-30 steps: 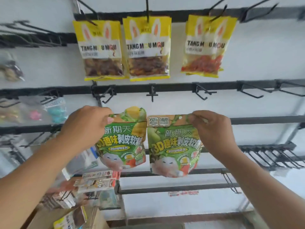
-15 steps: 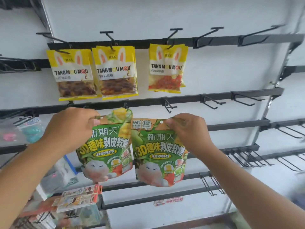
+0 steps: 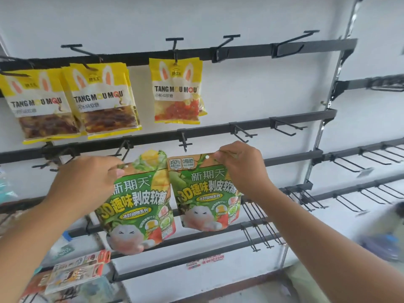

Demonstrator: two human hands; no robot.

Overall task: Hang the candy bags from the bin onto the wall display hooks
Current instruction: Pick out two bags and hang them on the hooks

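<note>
Each of my hands holds a green candy bag by its top edge in front of the wall rack. My left hand (image 3: 87, 182) pinches the top left corner of the left green bag (image 3: 137, 206). My right hand (image 3: 240, 169) pinches the top right corner of the right green bag (image 3: 207, 193), whose hang hole shows just left of my fingers. An empty black hook (image 3: 184, 141) juts from the second rail (image 3: 306, 117) just above the right bag. Another empty hook (image 3: 124, 147) sits above the left bag.
Yellow candy bags (image 3: 177, 90) hang from the top rail (image 3: 317, 48), with two more stacks (image 3: 102, 99) to the left. Empty hooks (image 3: 284, 127) line the rails to the right. Small carded packs (image 3: 76, 272) hang at the lower left. The bin is out of sight.
The view has swung right, so the rack appears shifted left. Both hands still hold the green bags side by side and have risen closer to the second rail's hooks.
</note>
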